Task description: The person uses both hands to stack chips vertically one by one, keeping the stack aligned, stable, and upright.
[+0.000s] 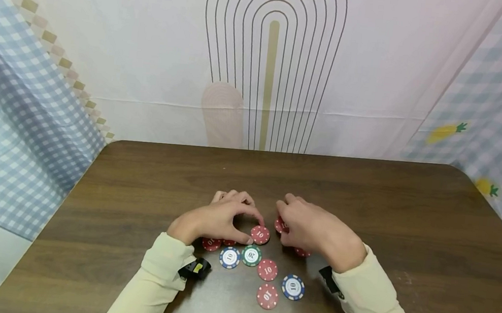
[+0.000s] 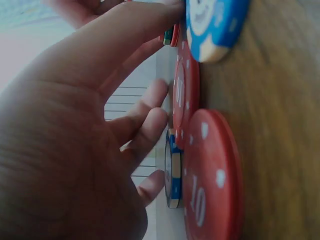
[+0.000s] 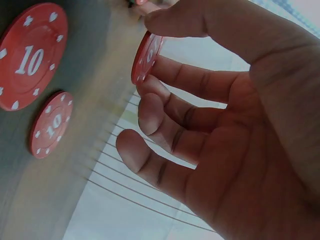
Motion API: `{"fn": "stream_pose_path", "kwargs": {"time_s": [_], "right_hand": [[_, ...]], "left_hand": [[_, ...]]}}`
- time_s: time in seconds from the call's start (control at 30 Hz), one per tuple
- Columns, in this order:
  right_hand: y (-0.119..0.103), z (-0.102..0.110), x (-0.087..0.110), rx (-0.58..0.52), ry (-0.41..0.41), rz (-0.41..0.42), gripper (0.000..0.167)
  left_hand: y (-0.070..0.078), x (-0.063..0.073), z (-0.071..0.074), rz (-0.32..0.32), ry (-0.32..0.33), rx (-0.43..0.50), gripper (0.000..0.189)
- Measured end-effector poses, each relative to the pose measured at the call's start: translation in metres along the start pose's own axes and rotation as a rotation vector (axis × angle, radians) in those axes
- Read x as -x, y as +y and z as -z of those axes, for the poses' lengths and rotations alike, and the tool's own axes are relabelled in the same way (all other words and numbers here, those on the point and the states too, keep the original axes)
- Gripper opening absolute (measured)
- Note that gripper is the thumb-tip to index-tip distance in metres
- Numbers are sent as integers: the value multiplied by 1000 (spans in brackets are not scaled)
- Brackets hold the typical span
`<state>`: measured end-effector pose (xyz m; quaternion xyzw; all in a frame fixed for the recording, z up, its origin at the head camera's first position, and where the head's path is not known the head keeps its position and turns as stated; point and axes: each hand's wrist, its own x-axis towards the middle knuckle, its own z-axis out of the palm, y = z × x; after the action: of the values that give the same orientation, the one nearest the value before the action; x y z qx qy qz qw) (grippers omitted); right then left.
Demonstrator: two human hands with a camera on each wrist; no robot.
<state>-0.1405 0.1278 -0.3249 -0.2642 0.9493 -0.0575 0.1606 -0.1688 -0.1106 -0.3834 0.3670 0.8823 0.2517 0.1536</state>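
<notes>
My left hand pinches a small stack of poker chips between thumb and forefinger. A red 10 chip lies uppermost on it. In the right wrist view, a tilted red poker chip is held between the thumb and fingers of my right hand, just right of the stack. Below the left hand are a blue-rimmed 10 chip and a green 20 chip. Two red chips are partly covered by that hand; another red chip peeks out under the right.
Closer to me on the brown wooden table lie two red 10 chips and a blue-rimmed chip. Behind the table's far edge hangs a white patterned cloth, with checked cloth along the sides.
</notes>
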Motion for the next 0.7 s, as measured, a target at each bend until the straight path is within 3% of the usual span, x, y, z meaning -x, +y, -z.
{"fn": "stream_pose_path", "kwargs": {"time_s": [0.2, 0.43, 0.7], "right_hand": [[-5, 2, 1, 16, 52, 81, 35], [-9, -1, 2, 15, 100, 133, 26], [-17, -4, 0, -25, 91, 150, 30]], "left_hand": [[4, 0, 2, 34, -29, 28, 33], [22, 1, 7, 118, -77, -3, 35], [26, 3, 4, 152, -73, 24, 60]]}}
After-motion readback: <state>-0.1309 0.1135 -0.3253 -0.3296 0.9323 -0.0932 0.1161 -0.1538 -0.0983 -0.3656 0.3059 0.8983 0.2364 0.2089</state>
